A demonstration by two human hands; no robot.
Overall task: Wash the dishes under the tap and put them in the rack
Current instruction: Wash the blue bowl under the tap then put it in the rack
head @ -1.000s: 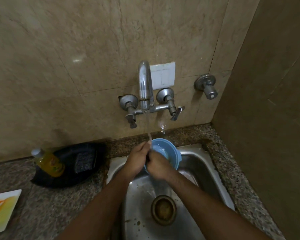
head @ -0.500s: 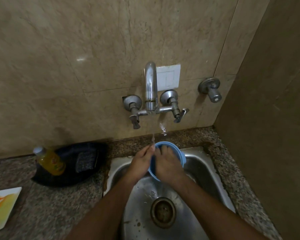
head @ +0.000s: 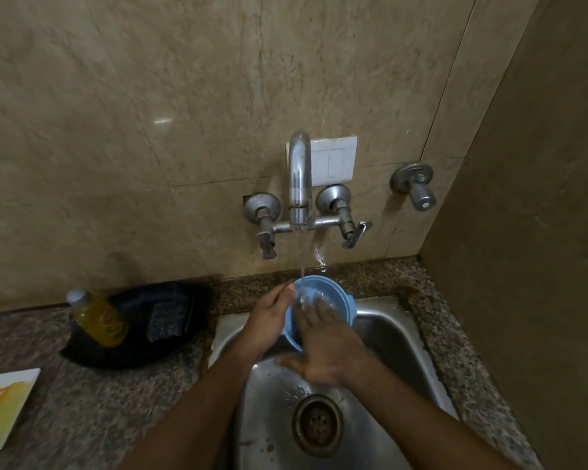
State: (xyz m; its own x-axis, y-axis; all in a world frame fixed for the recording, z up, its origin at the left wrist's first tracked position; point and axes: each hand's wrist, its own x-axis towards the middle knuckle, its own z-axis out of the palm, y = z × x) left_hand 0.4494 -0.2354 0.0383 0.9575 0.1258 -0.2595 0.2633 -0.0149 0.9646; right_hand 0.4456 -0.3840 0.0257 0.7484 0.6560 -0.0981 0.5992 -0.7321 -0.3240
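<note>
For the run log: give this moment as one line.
stage: rinsing | left hand: grips blue bowl | right hand: rubs inside bowl | tap: running | rack: unseen

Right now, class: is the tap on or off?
On. A stream of water falls from the tap into the blue bowl held over the sink.

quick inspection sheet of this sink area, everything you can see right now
surface: speckled granite counter around a steel sink
job's things: blue bowl under the running tap; no rack seen
clutter: yellow bottle and scrub pad in a black tray; plate at the left edge
grippers: left hand grips the bowl's rim; right hand rubs inside, fingers straight
cables: nothing seen
surroundings: tiled wall, switch plate, wall valve
</note>
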